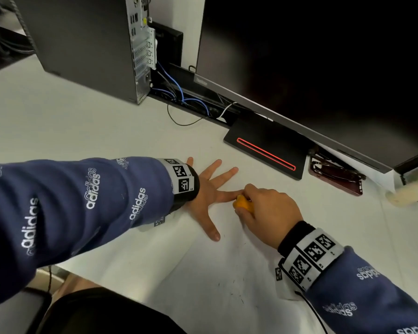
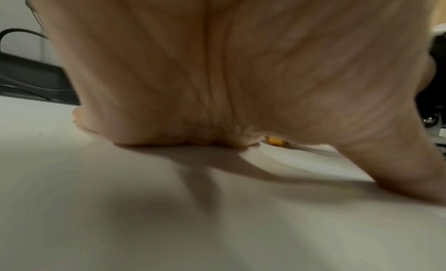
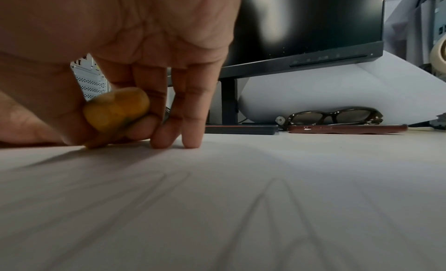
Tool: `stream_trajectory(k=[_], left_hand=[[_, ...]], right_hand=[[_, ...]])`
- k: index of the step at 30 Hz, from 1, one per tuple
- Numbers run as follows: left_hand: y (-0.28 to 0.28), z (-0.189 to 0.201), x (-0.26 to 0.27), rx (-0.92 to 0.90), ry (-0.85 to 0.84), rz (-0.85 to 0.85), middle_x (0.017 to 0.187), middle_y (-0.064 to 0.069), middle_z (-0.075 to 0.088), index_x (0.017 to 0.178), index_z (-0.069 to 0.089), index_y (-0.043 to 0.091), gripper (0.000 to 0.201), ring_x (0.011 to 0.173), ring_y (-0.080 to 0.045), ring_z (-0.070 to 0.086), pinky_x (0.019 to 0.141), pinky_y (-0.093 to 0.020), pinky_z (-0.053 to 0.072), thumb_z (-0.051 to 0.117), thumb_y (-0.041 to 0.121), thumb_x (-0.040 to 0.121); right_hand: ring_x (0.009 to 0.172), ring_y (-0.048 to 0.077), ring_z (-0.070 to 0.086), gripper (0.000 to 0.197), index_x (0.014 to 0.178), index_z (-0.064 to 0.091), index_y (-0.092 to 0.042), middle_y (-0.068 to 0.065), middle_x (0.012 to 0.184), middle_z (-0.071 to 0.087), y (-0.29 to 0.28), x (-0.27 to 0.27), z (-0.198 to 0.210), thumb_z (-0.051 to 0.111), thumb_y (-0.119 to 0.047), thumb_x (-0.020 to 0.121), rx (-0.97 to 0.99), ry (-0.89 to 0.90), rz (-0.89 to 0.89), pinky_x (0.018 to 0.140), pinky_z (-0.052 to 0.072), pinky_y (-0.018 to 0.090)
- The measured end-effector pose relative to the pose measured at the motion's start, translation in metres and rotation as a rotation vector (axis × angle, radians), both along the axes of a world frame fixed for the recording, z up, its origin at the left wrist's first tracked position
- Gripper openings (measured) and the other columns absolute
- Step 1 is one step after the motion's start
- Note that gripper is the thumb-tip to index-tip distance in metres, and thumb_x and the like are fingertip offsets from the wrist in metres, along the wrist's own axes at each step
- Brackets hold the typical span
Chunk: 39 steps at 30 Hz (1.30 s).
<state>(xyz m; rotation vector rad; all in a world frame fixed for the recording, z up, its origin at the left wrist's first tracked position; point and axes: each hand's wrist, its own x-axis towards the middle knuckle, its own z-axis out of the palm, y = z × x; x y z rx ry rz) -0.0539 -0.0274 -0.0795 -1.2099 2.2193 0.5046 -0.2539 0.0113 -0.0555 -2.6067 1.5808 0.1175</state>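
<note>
While the left hand (image 1: 208, 191) lies flat with fingers spread to pin the paper (image 1: 227, 273), the right hand (image 1: 270, 210) pinches what looks like a yellow eraser (image 1: 244, 204) down onto it, beside the left forefinger.

Your head camera looks forward and down from well above the white counter (image 1: 82, 131), facing the monitor (image 1: 323, 56) at its back. Your wrist cameras sit almost on the counter: the left crowds close behind the left hand (image 2: 217, 74), the right looks under the right hand (image 3: 120, 36) toward that same monitor. All three catch the yellow piece (image 3: 115, 109).
</note>
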Motion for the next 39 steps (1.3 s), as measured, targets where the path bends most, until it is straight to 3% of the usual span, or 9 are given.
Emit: stream_trajectory(k=[9, 13, 18, 20, 24, 29, 32, 35, 39], left_hand=[[0.001, -0.001, -0.002, -0.031, 0.000, 0.003, 0.150, 0.011, -0.057, 0.139, -0.033, 0.068, 0.134, 0.142, -0.034, -0.048, 0.102, -0.087, -0.015, 0.058, 0.104, 0.047], [0.002, -0.002, -0.003, -0.041, -0.007, 0.005, 0.151, 0.011, -0.057, 0.135, -0.036, 0.071, 0.135, 0.143, -0.035, -0.047, 0.100, -0.087, -0.015, 0.058, 0.105, 0.043], [0.001, 0.003, -0.003, -0.035, -0.024, 0.006, 0.151, 0.012, -0.056, 0.141, -0.033, 0.064, 0.138, 0.144, -0.035, -0.046, 0.104, -0.087, -0.012, 0.059, 0.103, 0.046], [0.001, 0.004, -0.004, -0.040, -0.028, 0.012, 0.152, 0.012, -0.054, 0.143, -0.033, 0.062, 0.138, 0.145, -0.034, -0.045, 0.105, -0.085, -0.012, 0.058, 0.103, 0.048], [0.003, 0.004, -0.004, -0.047, -0.019, 0.013, 0.153, 0.012, -0.054, 0.140, -0.034, 0.067, 0.137, 0.145, -0.035, -0.044, 0.102, -0.086, -0.015, 0.057, 0.105, 0.044], [0.002, 0.003, -0.004, -0.052, -0.015, 0.015, 0.153, 0.012, -0.054, 0.141, -0.034, 0.064, 0.141, 0.146, -0.034, -0.044, 0.103, -0.086, -0.013, 0.059, 0.104, 0.043], [0.003, 0.004, -0.004, -0.055, -0.021, 0.017, 0.153, 0.012, -0.054, 0.141, -0.034, 0.065, 0.141, 0.146, -0.035, -0.044, 0.102, -0.086, -0.013, 0.059, 0.104, 0.042], [0.004, 0.006, -0.005, -0.050, -0.034, 0.019, 0.152, 0.012, -0.054, 0.139, -0.035, 0.067, 0.139, 0.145, -0.036, -0.044, 0.101, -0.086, -0.014, 0.057, 0.105, 0.042], [0.004, 0.006, -0.004, -0.054, -0.022, 0.018, 0.154, 0.013, -0.053, 0.142, -0.033, 0.064, 0.140, 0.146, -0.034, -0.043, 0.104, -0.086, -0.013, 0.060, 0.104, 0.044]], right_hand=[[0.085, 0.022, 0.065, 0.032, 0.120, 0.058, -0.021, -0.002, 0.098, 0.071, 0.020, 0.007, 0.009, 0.043, -0.043, 0.102, 0.043, 0.025, 0.087, 0.071, 0.054, 0.037], [0.086, 0.020, 0.064, 0.027, 0.109, 0.061, -0.027, -0.005, 0.099, 0.070, 0.046, 0.014, 0.019, 0.043, -0.045, 0.102, 0.172, 0.095, 0.232, 0.073, 0.055, 0.038], [0.079, 0.020, 0.064, 0.031, 0.114, 0.059, -0.027, -0.006, 0.091, 0.067, -0.003, 0.008, 0.024, 0.045, -0.052, 0.100, 0.086, 0.082, 0.084, 0.063, 0.045, 0.031], [0.076, 0.020, 0.063, 0.028, 0.110, 0.058, -0.026, -0.005, 0.088, 0.065, -0.004, 0.012, 0.022, 0.046, -0.048, 0.099, 0.036, 0.080, 0.098, 0.064, 0.050, 0.033], [0.074, 0.019, 0.065, 0.019, 0.101, 0.060, -0.030, -0.008, 0.092, 0.069, 0.034, 0.023, 0.023, 0.046, -0.042, 0.098, 0.172, 0.104, 0.252, 0.069, 0.056, 0.036], [0.075, 0.018, 0.061, 0.026, 0.105, 0.060, -0.028, -0.010, 0.080, 0.059, -0.013, 0.004, 0.022, 0.048, -0.050, 0.098, 0.064, 0.085, 0.076, 0.060, 0.042, 0.030], [0.075, 0.018, 0.064, 0.024, 0.105, 0.061, -0.030, -0.007, 0.084, 0.066, 0.003, 0.004, 0.019, 0.051, -0.049, 0.096, 0.139, 0.054, 0.161, 0.063, 0.052, 0.032], [0.073, 0.014, 0.064, 0.027, 0.094, 0.064, -0.029, -0.006, 0.082, 0.068, 0.017, 0.009, 0.027, 0.055, -0.054, 0.092, 0.310, 0.105, 0.259, 0.065, 0.056, 0.033], [0.067, 0.011, 0.058, 0.020, 0.085, 0.054, -0.033, -0.006, 0.073, 0.060, -0.020, 0.003, 0.028, 0.059, -0.050, 0.093, 0.184, 0.059, 0.105, 0.056, 0.042, 0.028]])
